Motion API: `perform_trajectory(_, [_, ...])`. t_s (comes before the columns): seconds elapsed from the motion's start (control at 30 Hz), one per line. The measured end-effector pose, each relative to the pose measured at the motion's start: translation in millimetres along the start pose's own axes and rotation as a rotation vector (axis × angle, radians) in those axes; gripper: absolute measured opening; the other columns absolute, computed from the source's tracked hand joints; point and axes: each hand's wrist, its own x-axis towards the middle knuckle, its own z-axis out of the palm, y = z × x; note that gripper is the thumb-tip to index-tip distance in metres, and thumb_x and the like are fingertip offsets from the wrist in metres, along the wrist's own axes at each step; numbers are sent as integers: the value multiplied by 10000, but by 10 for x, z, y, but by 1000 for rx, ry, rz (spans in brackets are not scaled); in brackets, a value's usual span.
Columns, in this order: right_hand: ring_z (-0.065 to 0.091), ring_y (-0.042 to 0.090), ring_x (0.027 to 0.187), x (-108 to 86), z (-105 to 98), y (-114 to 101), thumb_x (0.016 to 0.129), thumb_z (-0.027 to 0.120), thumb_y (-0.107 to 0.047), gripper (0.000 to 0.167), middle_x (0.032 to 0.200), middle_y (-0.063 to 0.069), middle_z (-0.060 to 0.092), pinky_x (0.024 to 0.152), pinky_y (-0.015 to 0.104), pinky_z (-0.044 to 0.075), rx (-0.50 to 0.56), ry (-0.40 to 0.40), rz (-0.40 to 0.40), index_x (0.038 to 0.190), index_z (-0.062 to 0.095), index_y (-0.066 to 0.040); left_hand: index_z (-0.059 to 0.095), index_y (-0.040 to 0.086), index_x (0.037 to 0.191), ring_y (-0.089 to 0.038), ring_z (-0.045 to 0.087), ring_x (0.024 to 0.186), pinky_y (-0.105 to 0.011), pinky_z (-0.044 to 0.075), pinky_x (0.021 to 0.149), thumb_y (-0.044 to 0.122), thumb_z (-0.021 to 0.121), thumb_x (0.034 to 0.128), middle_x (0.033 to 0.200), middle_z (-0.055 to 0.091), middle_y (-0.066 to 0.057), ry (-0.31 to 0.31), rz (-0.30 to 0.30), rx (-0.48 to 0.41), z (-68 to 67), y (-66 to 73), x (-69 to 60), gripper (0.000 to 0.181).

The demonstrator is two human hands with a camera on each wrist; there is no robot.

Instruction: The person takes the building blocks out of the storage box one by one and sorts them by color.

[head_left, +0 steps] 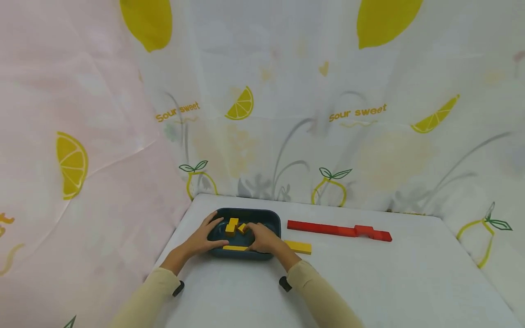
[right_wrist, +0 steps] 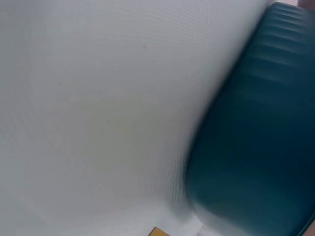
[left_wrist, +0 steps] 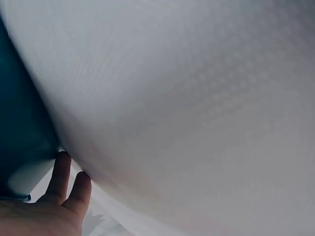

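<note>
In the head view, a dark teal rectangular tub stands on the white surface with several yellow blocks inside. My left hand lies at its left end with fingers spread, thumb reaching over the front side towards a long yellow block. In the left wrist view, two straight fingers are beside the teal wall. My right hand reaches into the right half, its fingertips against a small tilted yellow block; its thumb is near the long block's right end. The palm hides whether anything is gripped.
Right of the tub lies a flat yellow block, partly behind the right wrist. Farther back, a long red strip ends in a stepped red piece. A lemon-print curtain closes off the back and sides of the table.
</note>
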Motion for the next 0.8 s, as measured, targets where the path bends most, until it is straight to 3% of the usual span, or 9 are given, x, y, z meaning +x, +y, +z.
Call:
perform_trajectory(0.43, [576,133,941,37,14,-5,799,838,-240,519,1079,21,619,890,354,533,0,-2,-19,1268,618,-214,358,131,1534,-432,179,1491,-689,272,1112,552,727,828,1665,74,-123,21,6,8,-45,3,-19,902])
perform_trajectory(0.63, [559,128,896,21,20,-9,778,856,-232,540,1034,0,590,890,366,533,11,6,32,1263,621,-209,356,121,1535,-433,165,1495,-691,253,1123,557,721,831,1665,63,-135,1,4,-5,-28,5,-12,905])
perform_trajectory(0.8, [594,189,999,7,35,2,777,856,-249,603,1153,52,605,953,430,523,-6,9,43,1315,585,-208,374,111,1524,-436,169,1492,-693,250,1123,555,717,836,1662,75,-140,10,-3,-20,28,1,-12,888])
